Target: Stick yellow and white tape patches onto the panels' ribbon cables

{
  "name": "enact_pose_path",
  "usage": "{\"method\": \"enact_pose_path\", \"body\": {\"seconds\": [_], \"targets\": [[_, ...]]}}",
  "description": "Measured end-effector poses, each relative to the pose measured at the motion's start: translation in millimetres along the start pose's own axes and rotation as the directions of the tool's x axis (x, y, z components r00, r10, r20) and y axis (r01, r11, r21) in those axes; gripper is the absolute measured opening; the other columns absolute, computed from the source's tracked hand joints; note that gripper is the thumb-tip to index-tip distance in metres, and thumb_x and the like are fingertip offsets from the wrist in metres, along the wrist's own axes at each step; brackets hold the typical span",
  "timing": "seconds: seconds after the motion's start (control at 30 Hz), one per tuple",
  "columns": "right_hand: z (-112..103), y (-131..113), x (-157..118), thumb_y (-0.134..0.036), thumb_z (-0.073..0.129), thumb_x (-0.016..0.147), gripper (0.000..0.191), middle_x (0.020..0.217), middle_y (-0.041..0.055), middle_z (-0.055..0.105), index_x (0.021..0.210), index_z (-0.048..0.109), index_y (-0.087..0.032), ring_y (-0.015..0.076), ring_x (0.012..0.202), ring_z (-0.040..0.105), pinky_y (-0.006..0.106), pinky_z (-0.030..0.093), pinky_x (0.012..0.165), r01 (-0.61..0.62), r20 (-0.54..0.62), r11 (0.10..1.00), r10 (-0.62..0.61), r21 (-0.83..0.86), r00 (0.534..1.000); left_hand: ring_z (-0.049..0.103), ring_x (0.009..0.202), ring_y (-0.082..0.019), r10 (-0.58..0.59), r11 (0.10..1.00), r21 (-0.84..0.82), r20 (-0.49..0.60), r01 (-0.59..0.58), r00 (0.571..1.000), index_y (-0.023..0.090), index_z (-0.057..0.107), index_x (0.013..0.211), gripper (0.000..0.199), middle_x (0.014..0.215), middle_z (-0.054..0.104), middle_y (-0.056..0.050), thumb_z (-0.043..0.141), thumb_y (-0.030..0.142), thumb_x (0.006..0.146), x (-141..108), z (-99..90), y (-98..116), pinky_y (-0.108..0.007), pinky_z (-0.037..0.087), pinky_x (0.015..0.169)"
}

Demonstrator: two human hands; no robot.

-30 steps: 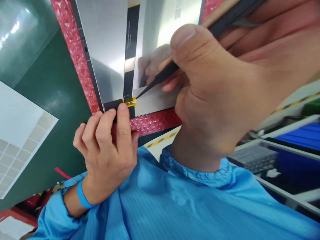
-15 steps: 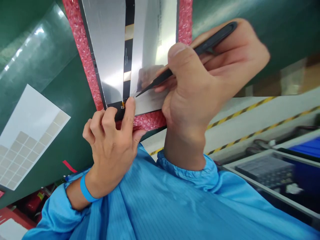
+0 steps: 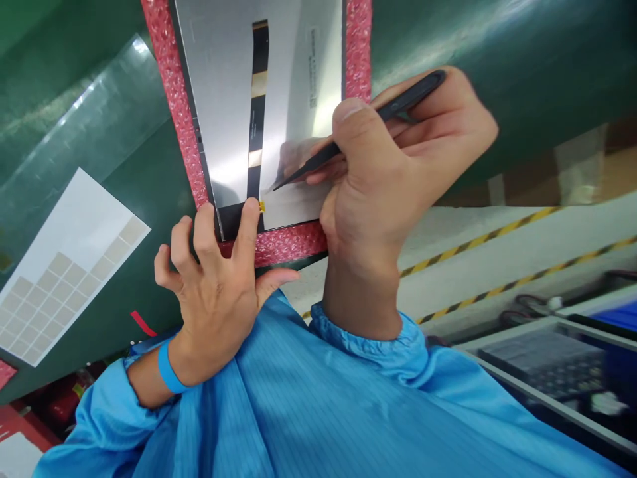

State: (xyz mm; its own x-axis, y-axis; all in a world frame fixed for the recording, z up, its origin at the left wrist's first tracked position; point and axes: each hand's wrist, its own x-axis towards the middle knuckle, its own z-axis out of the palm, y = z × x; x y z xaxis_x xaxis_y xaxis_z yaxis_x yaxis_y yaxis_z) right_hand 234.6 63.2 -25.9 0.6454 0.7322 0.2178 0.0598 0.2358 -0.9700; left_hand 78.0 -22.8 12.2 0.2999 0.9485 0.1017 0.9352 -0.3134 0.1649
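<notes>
A silvery display panel (image 3: 213, 99) lies face down on pink bubble wrap (image 3: 293, 243). Down its middle runs a black flex cable (image 3: 256, 123) with gold patches, ending near a small yellow tab (image 3: 261, 206). My left hand (image 3: 213, 285) has its fingers spread, the index fingertip pressing on the cable's lower end and the thumb stretched to the right. Pinched in my right hand (image 3: 383, 172) are black tweezers (image 3: 323, 154), their tip over the panel just right of the cable. The right hand's lower fingers are partly hidden behind the thumb.
On the green table mat (image 3: 164, 265) to the left are a white sheet of grey square stickers (image 3: 64, 272), a clear plastic sheet (image 3: 89, 119) and a red strip (image 3: 143, 323). Yellow-black floor tape (image 3: 478, 249) and a grey-framed cart (image 3: 547, 372) lie beyond, at right.
My left index finger has shifted left, and the yellow tab now shows beside it. My left thumb has stretched further out. The cable's upper end has come into view as the camera moved.
</notes>
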Motion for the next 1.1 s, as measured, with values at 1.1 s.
{"method": "enact_pose_path", "body": {"seconds": [1.1], "targets": [[-9.4,38.3,9.9,-0.026,0.079,0.089,0.025,0.063,-0.0053,0.056,0.079,0.056,-0.028,0.0159,0.046,0.057,0.027,0.046,0.034,0.043,-0.046,0.997,-0.046,-0.059,0.998,0.039,0.148,-0.049,-0.072,0.986,-0.144,0.108,0.087,0.992,0.033,0.064,0.148,0.060,0.164,0.044,-0.022,0.067,0.062,0.096,9.1,-4.5,-10.9,-0.070,0.036,0.111]]}}
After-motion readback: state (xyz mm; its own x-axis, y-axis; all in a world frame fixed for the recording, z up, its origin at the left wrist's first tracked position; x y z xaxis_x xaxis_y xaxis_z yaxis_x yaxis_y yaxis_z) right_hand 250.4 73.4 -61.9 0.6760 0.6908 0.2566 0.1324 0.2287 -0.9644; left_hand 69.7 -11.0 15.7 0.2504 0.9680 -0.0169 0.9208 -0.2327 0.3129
